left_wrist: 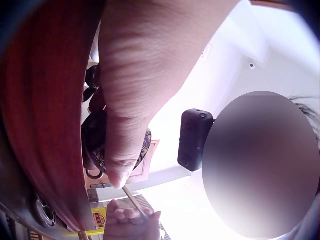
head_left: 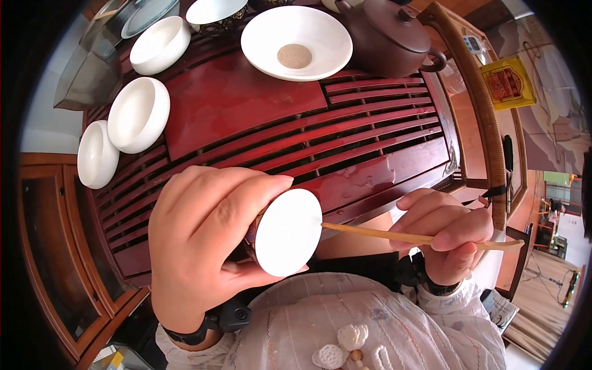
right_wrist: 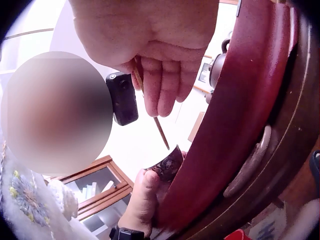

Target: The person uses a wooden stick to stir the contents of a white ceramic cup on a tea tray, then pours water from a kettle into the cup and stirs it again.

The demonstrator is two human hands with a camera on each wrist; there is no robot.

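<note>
My left hand (head_left: 194,237) grips a small teacup (head_left: 288,233) between thumb and fingers, its white inside tipped towards the head camera. A dark patterned outside shows on the cup (right_wrist: 169,166) in the right wrist view. Pinched in my right hand (head_left: 453,228) is a slim wooden tea pick (head_left: 382,235), lying almost level in the head view. Its thin tip is right at the cup's rim, and its slightly bent other end sticks out past the fingers.
Both hands are at the near edge of a dark red slatted tea tray (head_left: 246,105). On it stand a wide white bowl (head_left: 262,40), a brown teapot (head_left: 385,40) and several white cups (head_left: 139,114). A yellow packet (head_left: 507,83) is at the right.
</note>
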